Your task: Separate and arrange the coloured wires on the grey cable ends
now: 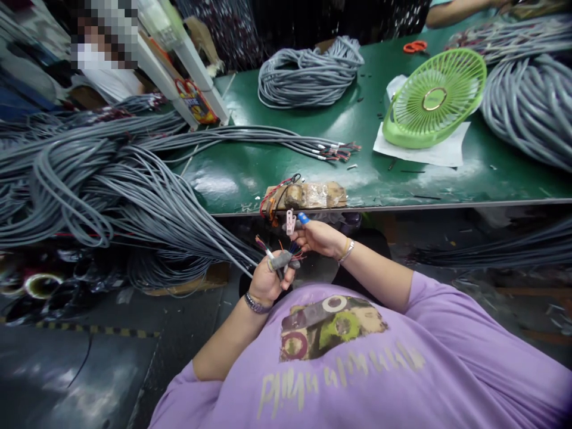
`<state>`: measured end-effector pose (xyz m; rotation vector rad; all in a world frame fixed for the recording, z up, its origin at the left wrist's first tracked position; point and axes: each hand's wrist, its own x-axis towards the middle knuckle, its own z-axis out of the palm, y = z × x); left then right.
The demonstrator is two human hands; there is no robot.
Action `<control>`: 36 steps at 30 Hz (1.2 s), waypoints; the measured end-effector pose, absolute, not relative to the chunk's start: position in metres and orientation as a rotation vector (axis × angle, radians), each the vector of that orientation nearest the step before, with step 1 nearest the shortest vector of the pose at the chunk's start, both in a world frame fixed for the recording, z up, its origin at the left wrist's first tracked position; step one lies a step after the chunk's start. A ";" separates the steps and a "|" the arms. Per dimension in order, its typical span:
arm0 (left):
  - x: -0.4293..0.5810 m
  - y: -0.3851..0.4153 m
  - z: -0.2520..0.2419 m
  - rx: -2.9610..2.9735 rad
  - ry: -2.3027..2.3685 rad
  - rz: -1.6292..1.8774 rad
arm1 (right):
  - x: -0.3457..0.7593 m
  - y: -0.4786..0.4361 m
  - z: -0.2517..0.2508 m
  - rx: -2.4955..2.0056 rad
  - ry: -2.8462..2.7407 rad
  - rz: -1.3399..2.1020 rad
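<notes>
Orange, red and dark-blue wires point(295, 249) fan out from the left hand point(271, 281), which pinches them in front of the bench's near edge. Beside them, the right hand point(319, 237) grips a small pink tool point(290, 221) in bent fingers. Both elbows are bent, the forearms converging above the lap. Beyond lies a glossy green bench point(241, 185), a wooden board point(313, 195) at its edge. Farther back, stripped grey cables point(290, 140) lie below a grey coil point(308, 74); rightward, a green fan point(435, 98) stands on white paper point(449, 152), near orange-handled scissors point(415, 46). A heap of grey cable point(89, 173) fills the left, above a dark floor point(111, 369) with striped tape point(102, 329). Another person's arm point(460, 11) reaches in at upper right.
</notes>
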<state>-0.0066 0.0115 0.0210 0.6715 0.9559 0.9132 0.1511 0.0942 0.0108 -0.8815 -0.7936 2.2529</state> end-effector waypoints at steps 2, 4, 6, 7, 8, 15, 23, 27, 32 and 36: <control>-0.007 0.017 0.026 0.638 0.895 0.890 | 0.145 0.096 0.012 -0.796 -0.898 2.184; -0.007 0.022 0.029 0.604 0.845 0.869 | 0.140 0.096 0.009 -0.798 -0.986 1.974; -0.007 0.027 0.031 0.579 0.817 0.850 | 0.135 0.095 0.005 -0.881 -1.029 1.736; -0.008 0.028 0.031 0.568 0.809 0.845 | 0.132 0.094 0.003 -0.916 -1.032 1.662; -0.008 0.030 0.031 0.558 0.800 0.837 | 0.130 0.094 0.001 -0.930 -1.026 1.632; -0.004 0.035 0.026 0.540 0.771 0.778 | 0.121 0.097 0.006 -0.717 -0.719 2.036; -0.003 0.036 0.021 0.527 0.777 0.751 | 0.117 0.097 0.008 -0.737 -0.575 2.003; -0.003 0.035 0.022 0.539 0.772 0.764 | 0.120 0.097 0.008 -0.714 -0.548 2.083; -0.002 0.027 0.028 0.553 0.832 0.817 | 0.130 0.094 0.008 -0.694 -0.535 2.217; 0.006 0.013 0.030 0.629 0.967 0.935 | 0.136 0.094 0.011 -0.674 -0.591 2.276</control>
